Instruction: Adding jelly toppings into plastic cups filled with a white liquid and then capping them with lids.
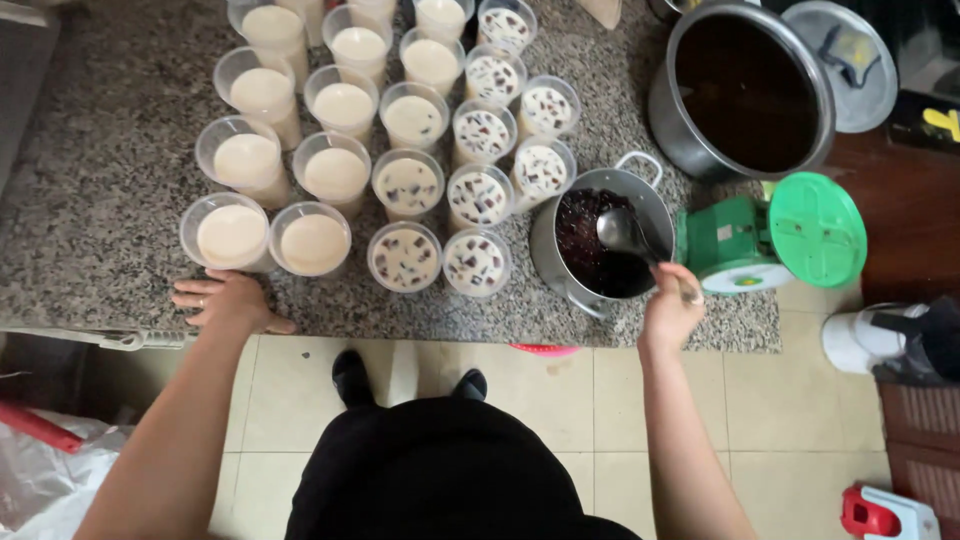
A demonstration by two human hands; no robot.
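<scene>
**Ladle over the small pot, cups in rows**

Left hand [228, 301] flat on the speckled stone table [90, 230], fingers spread wide, holding nothing, just below the nearest plain cup [229, 233]. Rows of clear plastic cups across the table: the left ones filled with a pale creamy liquid only, the right ones, such as the front cup [477, 262], topped with dark jelly cubes. Just right of those, a small steel pot [600, 245] of dark jelly pieces, near the table's front edge. Over it, a metal ladle [618, 231], bowl above the jelly, handle running down-right into the right hand [671, 308], closed around the handle's end. Behind, a large steel pot [742, 90] of dark liquid. Farther right, a green kitchen scale [775, 240] at the table's corner.
</scene>
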